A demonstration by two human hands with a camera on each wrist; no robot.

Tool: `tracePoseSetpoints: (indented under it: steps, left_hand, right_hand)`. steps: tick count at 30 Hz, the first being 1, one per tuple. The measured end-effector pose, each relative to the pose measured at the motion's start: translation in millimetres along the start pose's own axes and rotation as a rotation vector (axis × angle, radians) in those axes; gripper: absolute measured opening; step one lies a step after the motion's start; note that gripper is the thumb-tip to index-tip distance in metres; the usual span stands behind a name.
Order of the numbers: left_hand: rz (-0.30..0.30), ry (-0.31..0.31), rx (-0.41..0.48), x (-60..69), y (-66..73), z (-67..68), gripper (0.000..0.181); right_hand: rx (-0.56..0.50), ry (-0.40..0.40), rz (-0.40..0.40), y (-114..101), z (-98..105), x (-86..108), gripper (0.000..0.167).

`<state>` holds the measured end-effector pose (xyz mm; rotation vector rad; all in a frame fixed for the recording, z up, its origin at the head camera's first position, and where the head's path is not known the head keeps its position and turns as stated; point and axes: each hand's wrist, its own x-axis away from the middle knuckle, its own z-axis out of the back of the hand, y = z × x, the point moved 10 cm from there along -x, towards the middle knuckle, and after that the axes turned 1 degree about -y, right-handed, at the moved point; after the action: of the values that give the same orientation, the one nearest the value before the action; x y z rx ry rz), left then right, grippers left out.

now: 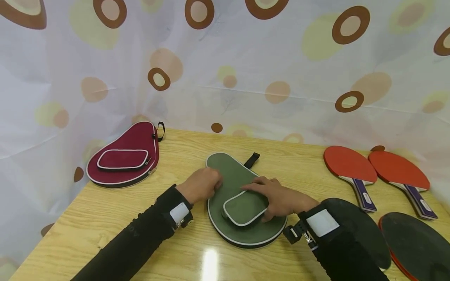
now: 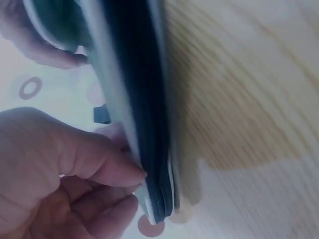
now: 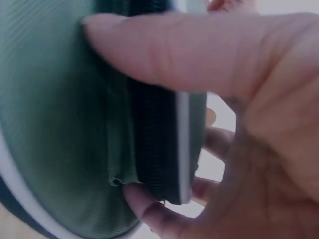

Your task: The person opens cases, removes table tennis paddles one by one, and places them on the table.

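A green table tennis paddle case [image 1: 223, 171] with white piping lies flat on the table, its small zipped pocket [image 1: 244, 208] facing up. My left hand [image 1: 202, 183] is at the case's left edge; in the left wrist view its thumb and fingers pinch the edge beside the black zipper [image 2: 144, 89]. Whether a zipper pull is between them is hidden. My right hand [image 1: 279, 197] grips the right end of the pocket. In the right wrist view the thumb [image 3: 149, 47] lies across the pocket's zipped side, with other fingers around its end.
A dark red paddle case [image 1: 123, 136] lies at the back left. On the right are two red-faced paddles [image 1: 348, 162] [image 1: 399, 168], with two dark-faced paddles [image 1: 358, 226] [image 1: 418, 246] nearer me. A patterned curtain [image 1: 225, 78] hangs behind the wooden table [image 1: 168, 249].
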<state>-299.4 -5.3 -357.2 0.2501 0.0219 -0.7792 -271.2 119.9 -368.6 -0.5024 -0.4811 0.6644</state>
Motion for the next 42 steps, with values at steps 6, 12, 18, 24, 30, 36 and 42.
tracePoseSetpoints:
  steps: [6, 12, 18, 24, 30, 36, 42]
  left_hand:
    - [0.09, -0.027, 0.127, 1.5, -3.6, -1.0, 0.011]
    - [0.25, -0.083, 0.326, 3.6, -4.6, -4.7, 0.04]
    - [0.26, -0.221, 0.415, 11.5, 26.5, -14.6, 0.08]
    - [0.199, -0.32, 0.308, 17.0, 52.8, -24.1, 0.102]
    - [0.192, -0.318, 0.214, 12.3, 50.0, -25.2, 0.096]
    - [0.141, -0.358, 0.224, 6.3, 46.1, -28.3, 0.095]
    - [0.131, -0.341, 0.234, 6.1, 44.8, -30.4, 0.093]
  right_hand:
    - [0.095, 0.127, 0.015, -6.2, -1.3, 1.7, 0.081]
    - [0.158, 0.172, -0.021, -8.9, -1.6, -0.1, 0.08]
    - [0.167, 0.225, -0.069, -10.6, -1.7, 0.6, 0.079]
    - [0.253, 0.303, -0.119, -13.1, -3.4, 1.7, 0.079]
    - [0.266, 0.357, -0.18, -15.6, -6.2, 2.0, 0.079]
    - [0.244, 0.372, -0.232, -16.0, -5.8, 3.9, 0.081]
    - [0.232, 0.362, -0.266, -13.9, -6.0, 4.4, 0.081]
